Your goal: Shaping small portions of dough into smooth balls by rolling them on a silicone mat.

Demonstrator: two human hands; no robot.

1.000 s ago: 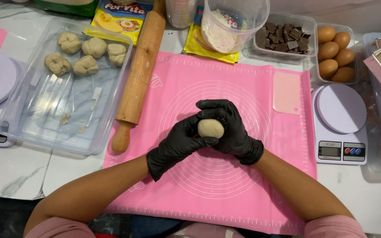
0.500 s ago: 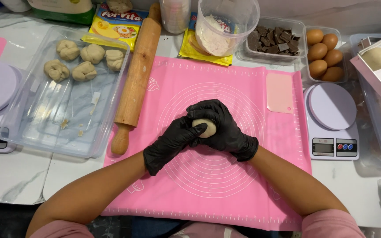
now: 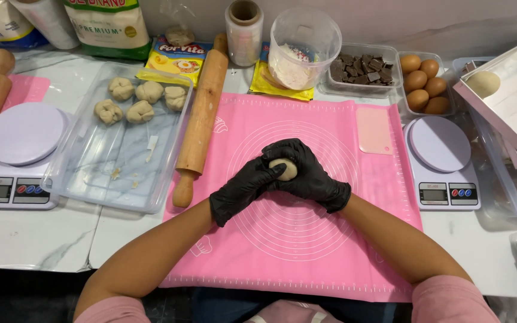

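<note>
Around my pink mat [image 3: 306, 251]

A wooden rolling pin [image 3: 200, 122] is lying along the mat's left edge, with a clear tray [image 3: 91, 179] holding five dough lumps [image 3: 140, 98] sitting left of it. A pale pink scraper [image 3: 374, 131] is resting on the mat's upper right corner. Beyond the far edge, a flour tub [image 3: 302, 48], chocolate pieces [image 3: 363, 67] and brown eggs [image 3: 424, 84] are sitting. A round scale [image 3: 443, 161] is standing just right of the mat.

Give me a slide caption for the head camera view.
Two black-gloved hands, left hand and right hand, cup a dough ball above a pink mat.
</note>
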